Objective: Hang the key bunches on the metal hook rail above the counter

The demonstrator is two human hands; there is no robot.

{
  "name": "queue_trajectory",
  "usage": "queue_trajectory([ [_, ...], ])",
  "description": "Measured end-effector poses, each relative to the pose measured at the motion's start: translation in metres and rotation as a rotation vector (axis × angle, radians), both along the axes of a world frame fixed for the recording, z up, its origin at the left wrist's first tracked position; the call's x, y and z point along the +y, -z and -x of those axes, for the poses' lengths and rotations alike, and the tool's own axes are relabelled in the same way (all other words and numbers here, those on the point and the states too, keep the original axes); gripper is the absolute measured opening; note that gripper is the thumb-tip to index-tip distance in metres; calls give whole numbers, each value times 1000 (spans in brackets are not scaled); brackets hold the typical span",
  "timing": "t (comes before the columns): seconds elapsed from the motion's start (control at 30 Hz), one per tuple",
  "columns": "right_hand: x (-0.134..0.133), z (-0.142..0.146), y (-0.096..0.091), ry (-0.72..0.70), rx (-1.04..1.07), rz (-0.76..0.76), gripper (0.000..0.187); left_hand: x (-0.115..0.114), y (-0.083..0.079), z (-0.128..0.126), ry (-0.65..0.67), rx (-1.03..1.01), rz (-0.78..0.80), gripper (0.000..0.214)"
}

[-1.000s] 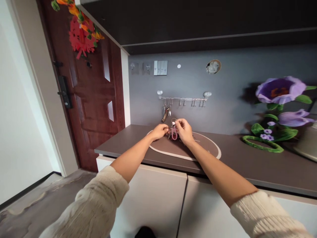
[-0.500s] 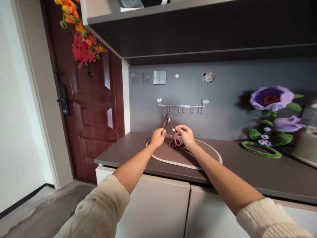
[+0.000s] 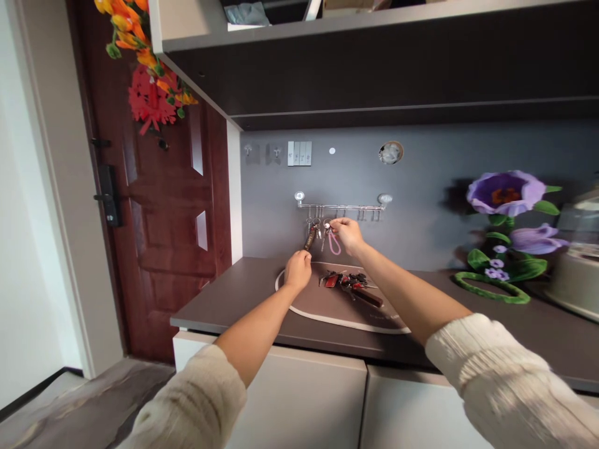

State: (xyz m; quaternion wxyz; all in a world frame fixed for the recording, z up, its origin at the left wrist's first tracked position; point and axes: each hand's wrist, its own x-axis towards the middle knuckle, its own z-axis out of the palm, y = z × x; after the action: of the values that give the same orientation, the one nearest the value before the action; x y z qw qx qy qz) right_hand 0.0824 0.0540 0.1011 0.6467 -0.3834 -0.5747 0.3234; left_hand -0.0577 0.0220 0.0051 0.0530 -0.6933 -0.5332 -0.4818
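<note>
Pinched by the right hand (image 3: pixel 347 236), pink-strapped keys (image 3: pixel 330 242) hang just below the rack (image 3: pixel 341 207). Left hand (image 3: pixel 298 269) meets a fob (image 3: pixel 309 238) below the rack's left end; closure cannot be determined. Loose keys (image 3: pixel 350 282) lie on the mat (image 3: pixel 322 305) beneath the rack.

Both forearms (image 3: pixel 405 290) are stretched forward, bared beyond bunched sleeves (image 3: pixel 496 368). The right hand (image 3: pixel 347 235) is raised higher, its fingertips (image 3: pixel 334 222) pinched together; the left hand (image 3: pixel 298 269) is held lower, its back turned to view, its fingers curled and partly hidden.
</note>
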Motion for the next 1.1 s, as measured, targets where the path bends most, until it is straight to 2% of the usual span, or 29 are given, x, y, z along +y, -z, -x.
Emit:
queue_trajectory([
  [0.3, 33, 21, -15, 193, -61, 19, 7, 0, 1, -3, 3, 24, 28, 24],
  [0.6, 53, 28, -17, 374, -164, 31, 11, 3, 1, -4, 20, 0, 38, 24],
  [0.83, 65, 28, -9, 392, -182, 36, 13, 5, 1, -4, 16, 12, 42, 23],
  [1.1, 65, 27, 3, 382, -184, 48, 11, 8, 3, -3, 23, -1, 32, 23],
])
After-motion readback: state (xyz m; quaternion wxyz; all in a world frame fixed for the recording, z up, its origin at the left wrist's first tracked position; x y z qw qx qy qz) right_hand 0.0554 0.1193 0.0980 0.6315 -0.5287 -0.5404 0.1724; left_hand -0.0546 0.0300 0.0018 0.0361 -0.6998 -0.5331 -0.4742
